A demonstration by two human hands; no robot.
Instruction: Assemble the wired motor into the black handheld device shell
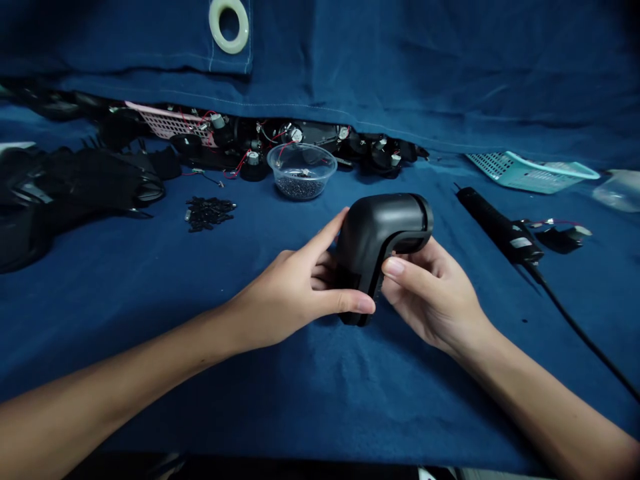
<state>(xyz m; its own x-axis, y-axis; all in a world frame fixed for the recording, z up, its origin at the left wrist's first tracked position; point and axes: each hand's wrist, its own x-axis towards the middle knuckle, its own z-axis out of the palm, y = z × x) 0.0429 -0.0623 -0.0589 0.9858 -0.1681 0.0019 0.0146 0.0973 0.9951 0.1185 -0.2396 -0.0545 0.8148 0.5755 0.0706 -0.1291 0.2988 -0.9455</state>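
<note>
A matt black plastic housing [383, 223], bent like an elbow, is held up over the blue cloth in the middle of the view. My left hand [295, 287] is closed round its left side and lower end, with the thumb along the near edge. At the inner bend, my right hand [433, 287] grips the housing with its thumb, while its other fingers are partly hidden behind. Whether a small part is also under the right thumb, I cannot tell.
Behind the housing stands a clear tub [302, 175] of small dark pieces. Small black parts [207, 212] lie in a pile to its left. A corded electric screwdriver [500, 227] rests at right, near a turquoise basket [540, 172]. Black shells [85, 193] and a pink basket [173, 123] sit at left.
</note>
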